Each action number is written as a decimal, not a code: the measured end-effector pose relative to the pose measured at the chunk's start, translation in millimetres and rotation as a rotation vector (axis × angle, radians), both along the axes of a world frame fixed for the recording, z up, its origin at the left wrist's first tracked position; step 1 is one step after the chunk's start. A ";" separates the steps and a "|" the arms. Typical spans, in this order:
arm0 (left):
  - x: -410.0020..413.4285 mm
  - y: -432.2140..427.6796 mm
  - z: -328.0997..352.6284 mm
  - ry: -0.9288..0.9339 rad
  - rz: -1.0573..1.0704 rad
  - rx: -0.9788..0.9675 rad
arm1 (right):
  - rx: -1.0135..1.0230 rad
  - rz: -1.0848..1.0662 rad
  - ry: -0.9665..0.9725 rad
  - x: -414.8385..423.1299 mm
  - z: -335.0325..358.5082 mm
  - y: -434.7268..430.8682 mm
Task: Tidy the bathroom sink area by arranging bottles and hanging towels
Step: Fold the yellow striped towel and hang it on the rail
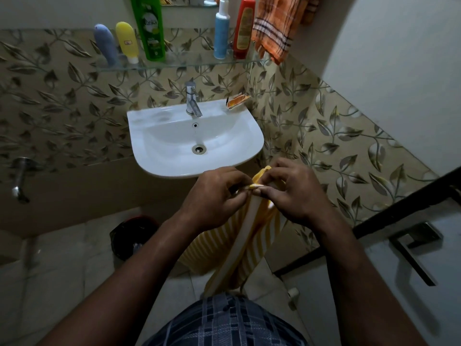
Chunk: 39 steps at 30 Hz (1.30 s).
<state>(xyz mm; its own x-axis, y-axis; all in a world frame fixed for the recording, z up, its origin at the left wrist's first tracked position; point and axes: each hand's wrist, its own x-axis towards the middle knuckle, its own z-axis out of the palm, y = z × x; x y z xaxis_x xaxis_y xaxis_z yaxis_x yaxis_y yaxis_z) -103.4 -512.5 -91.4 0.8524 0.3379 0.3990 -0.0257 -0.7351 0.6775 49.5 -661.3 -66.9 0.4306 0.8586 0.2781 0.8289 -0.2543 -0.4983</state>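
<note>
yellow striped towel (245, 236) pinched at top edge between left grip (214, 199) and right grip (295, 193), both clamped on it; rest hung below grips; sink (159, 156) just beyond grips

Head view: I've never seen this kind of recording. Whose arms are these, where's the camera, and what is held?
There is no machine here: a person wears one camera on the head, looking forward and down, so the two bare arms are their own. The left hand and right hand together pinch the top edge of a yellow-and-white striped towel, which hangs down in front of the white sink. On the sink's back ledge are a tap and an orange wrapper. Above, a glass shelf carries a blue-grey tube, a yellow tube, a green bottle, a blue spray bottle and a red bottle. An orange checked towel hangs at its right end.
</note>
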 end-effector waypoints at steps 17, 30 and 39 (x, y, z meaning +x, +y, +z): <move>2.3 -18.4 -13.4 -0.199 0.128 -0.126 | 0.148 -0.092 0.045 -0.7 13.1 0.2; 24.7 -17.8 -2.6 0.720 0.038 0.320 | 0.228 -0.178 0.024 -3.6 19.4 -5.2; 7.0 19.6 -39.9 0.957 0.257 0.462 | 0.245 -0.407 0.042 33.7 18.1 -33.2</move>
